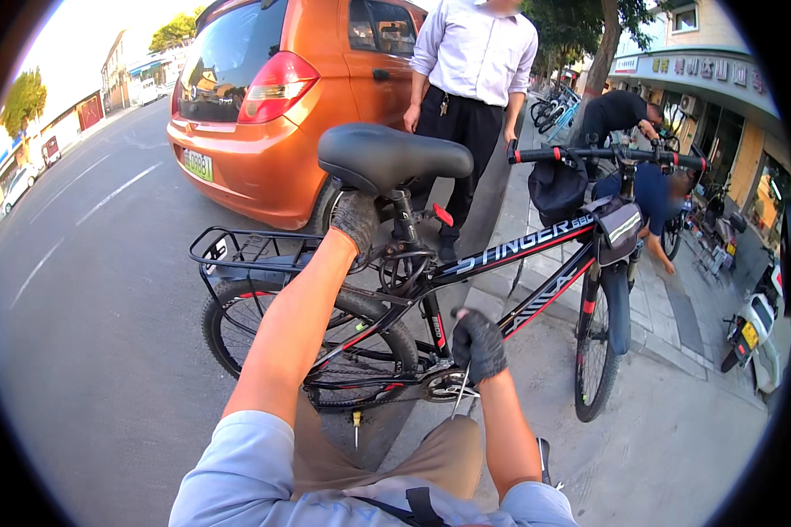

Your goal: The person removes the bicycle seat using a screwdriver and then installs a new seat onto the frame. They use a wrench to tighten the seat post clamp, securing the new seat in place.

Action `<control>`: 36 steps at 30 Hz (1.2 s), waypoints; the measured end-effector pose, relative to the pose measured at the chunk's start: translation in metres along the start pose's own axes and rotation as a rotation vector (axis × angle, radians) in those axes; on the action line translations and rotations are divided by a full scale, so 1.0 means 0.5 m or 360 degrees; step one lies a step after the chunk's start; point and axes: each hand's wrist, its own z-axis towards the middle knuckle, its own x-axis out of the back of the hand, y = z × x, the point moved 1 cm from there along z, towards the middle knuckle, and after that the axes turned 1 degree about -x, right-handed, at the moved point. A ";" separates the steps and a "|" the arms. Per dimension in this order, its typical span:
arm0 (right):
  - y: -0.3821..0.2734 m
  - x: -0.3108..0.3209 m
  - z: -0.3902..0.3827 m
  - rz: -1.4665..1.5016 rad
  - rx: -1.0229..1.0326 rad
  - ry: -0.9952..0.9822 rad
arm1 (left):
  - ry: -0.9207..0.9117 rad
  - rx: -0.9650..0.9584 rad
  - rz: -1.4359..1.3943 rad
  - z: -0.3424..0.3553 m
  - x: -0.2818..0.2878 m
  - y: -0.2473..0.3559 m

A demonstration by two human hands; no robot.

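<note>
The bicycle [514, 249], saddle [395, 159] mounted, seems mid-work: beside it, right hand [479, 345] clamps fingers on a metal rod [459, 397]; left hand's [356, 221] grip I cannot tell.

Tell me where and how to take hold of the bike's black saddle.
Probably best by the narrow nose, from above: the saddle tapers there toward the handlebar, its top is uncovered, and the left hand is under its broader rear.
</note>
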 end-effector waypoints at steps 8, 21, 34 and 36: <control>0.320 0.030 -0.133 0.0314 -0.0623 0.0126 | -0.0118 0.0207 -0.0477 0.066 0.048 -0.057; 0.356 0.004 -0.226 0.0123 -0.1230 -0.0248 | -0.0187 -0.0043 -0.0012 0.019 0.013 -0.023; 0.281 0.001 -0.035 -0.0302 -0.0829 -0.0686 | -0.0185 -0.0598 0.1121 0.038 0.001 -0.018; 0.244 -0.012 -0.016 -0.0507 -0.0758 -0.0845 | -0.0233 -0.0750 0.1049 0.025 0.002 -0.016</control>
